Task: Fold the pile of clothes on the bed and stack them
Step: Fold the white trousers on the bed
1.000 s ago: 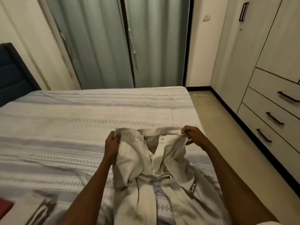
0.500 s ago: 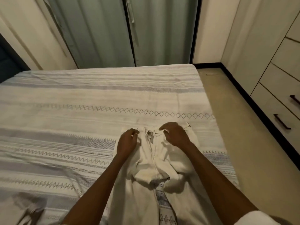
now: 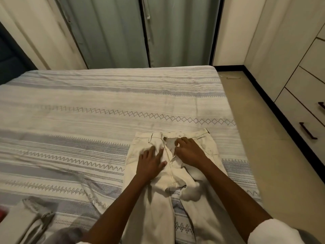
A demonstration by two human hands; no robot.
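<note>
Head view: trousers (image 3: 158, 175) flat on bed (image 3: 88, 106), lower centre. Your left hand (image 3: 151, 162) presses flat, fingers straight; right hand (image 3: 190, 152) fingers bent at fly, probably smoothing before fold.

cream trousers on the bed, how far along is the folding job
Done: a folded pale garment already lies at the near left corner of the striped bedspread. In hand: the cream cotton trousers lie flat, waistband away and fly open, with the left hand pressing flat and the right hand at the fly. Left: they are not yet folded or stacked.
</note>
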